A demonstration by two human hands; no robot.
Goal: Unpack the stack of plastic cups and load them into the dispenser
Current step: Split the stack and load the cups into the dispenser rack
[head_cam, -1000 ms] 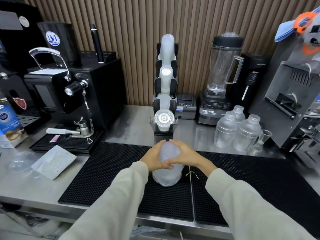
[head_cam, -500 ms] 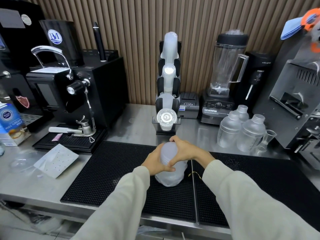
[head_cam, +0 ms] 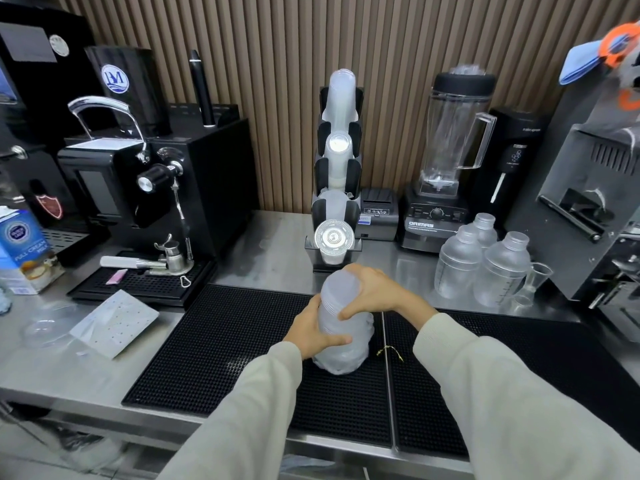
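The lower part of the stack of plastic cups (head_cam: 341, 327) is blurred by its crumpled wrapper (head_cam: 341, 358), and single cups cannot be counted. A steel surface (head_cam: 270, 258) with black rubber mats (head_cam: 214, 344) is seen before a slatted wall. The stack is kept upright on the mat, near the dispenser (head_cam: 337, 174). It is gripped low by the left hand (head_cam: 313, 329), fingers (head_cam: 334, 340) curled around; the top is clasped by the right hand (head_cam: 372, 292).

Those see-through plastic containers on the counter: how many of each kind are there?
Shaker bottles: 3
Small measuring cups: 1
Blender jugs: 1
Wrapped stacks of cups, held by both hands: 1
Total: 6
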